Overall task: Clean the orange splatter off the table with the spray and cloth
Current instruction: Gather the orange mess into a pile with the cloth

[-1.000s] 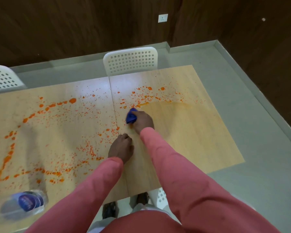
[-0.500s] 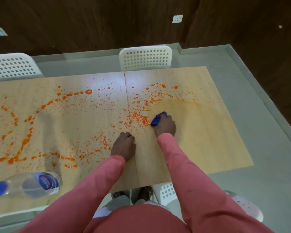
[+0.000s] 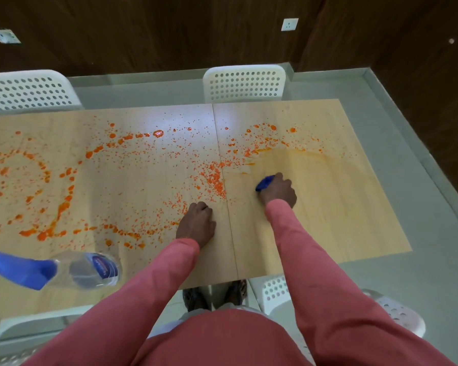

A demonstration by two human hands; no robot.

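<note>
Right hand (image 3: pixel 278 191) grips blue cloth (image 3: pixel 264 183); left hand (image 3: pixel 197 224) curled, empty — bottle (image 3: pixel 90 270) label unreadable.

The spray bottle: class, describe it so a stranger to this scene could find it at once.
Start at the long wooden table speckled with orange splatter and follow its near edge to the far left. There lies the spray bottle, tipped on its side. It is the only clear container on the table, with a blue label and a blue trigger head pointing left.

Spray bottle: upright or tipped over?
Tipped. The spray bottle lies on its side on the table, blue trigger head pointing left, untouched by either hand.
</note>
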